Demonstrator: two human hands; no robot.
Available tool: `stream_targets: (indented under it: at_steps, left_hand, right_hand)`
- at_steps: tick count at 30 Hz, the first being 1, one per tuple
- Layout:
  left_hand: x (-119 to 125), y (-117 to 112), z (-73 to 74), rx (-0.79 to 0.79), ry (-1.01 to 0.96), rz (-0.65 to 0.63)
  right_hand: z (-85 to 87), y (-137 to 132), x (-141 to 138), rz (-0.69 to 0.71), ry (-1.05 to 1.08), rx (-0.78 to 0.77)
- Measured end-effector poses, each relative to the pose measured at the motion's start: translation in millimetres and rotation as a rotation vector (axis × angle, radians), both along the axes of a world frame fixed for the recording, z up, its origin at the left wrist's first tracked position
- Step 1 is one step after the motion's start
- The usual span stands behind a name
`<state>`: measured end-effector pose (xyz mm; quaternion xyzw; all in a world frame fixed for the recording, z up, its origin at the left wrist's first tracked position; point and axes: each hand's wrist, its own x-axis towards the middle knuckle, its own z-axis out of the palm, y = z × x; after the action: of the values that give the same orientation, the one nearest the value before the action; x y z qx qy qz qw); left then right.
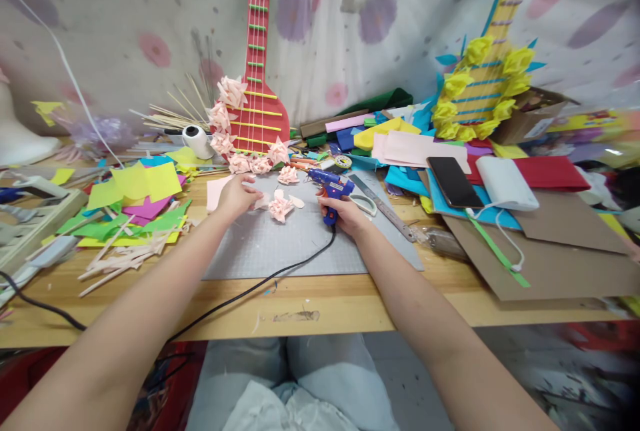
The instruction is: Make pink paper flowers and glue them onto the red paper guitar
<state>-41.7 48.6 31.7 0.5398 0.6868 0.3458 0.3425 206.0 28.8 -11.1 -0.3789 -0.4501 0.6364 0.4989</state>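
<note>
My right hand (345,212) is closed round the handle of a blue glue gun (330,185), whose nozzle points left and whose black cord runs toward me across the grey cutting mat (300,244). My left hand (239,195) rests on the mat with its fingers curled on a pale pink paper piece (261,201). Between the two hands lies a pink paper flower (281,205). Another pink paper flower (288,175) lies farther back on the mat.
A red cardboard guitar (260,104) ringed with pink flowers leans on the back cloth; a yellow-flowered one (483,84) stands right. Coloured paper sheets (135,197) and wooden sticks lie left. Scissors (364,203), metal ruler (387,209), phone (453,181), white power bank (506,182), brown cardboard (560,251) sit right.
</note>
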Motion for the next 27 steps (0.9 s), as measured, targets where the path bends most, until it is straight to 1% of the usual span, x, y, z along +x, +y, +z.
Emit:
stream_targets:
  at_steps: [4, 10, 13, 20, 23, 25, 27]
  left_hand:
    - [-3.1, -1.2, -2.6, 0.005, -0.027, -0.012]
    - [-1.1, -4.2, -1.3, 0.039, 0.112, 0.015]
    - [0.2, -3.4, -2.2, 0.059, 0.147, 0.037]
    - [0.9, -2.6, -0.2, 0.088, 0.25, 0.047]
    - [0.6, -2.9, 1.0, 0.103, 0.311, 0.023]
    - [0.3, -3.1, 0.5, 0.104, 0.322, 0.016]
    - [0.3, -3.4, -0.5, 0.096, 0.286, 0.017]
  right_hand:
    - [0.3, -0.6, 0.2, -0.001, 0.009, -0.008]
    - [0.7, -0.4, 0.1, 0.001, -0.001, -0.006]
    - [0.4, -0.1, 0.1, 0.004, 0.0, -0.003]
    - [0.1, -0.3, -0.1, 0.002, 0.008, -0.004]
    - [0.9, -0.8, -0.5, 0.0, 0.021, -0.01]
    - [0.8, -1.0, -0.5, 0.002, 0.025, -0.01]
    - [0.5, -0.9, -0.2, 0.002, 0.023, -0.004]
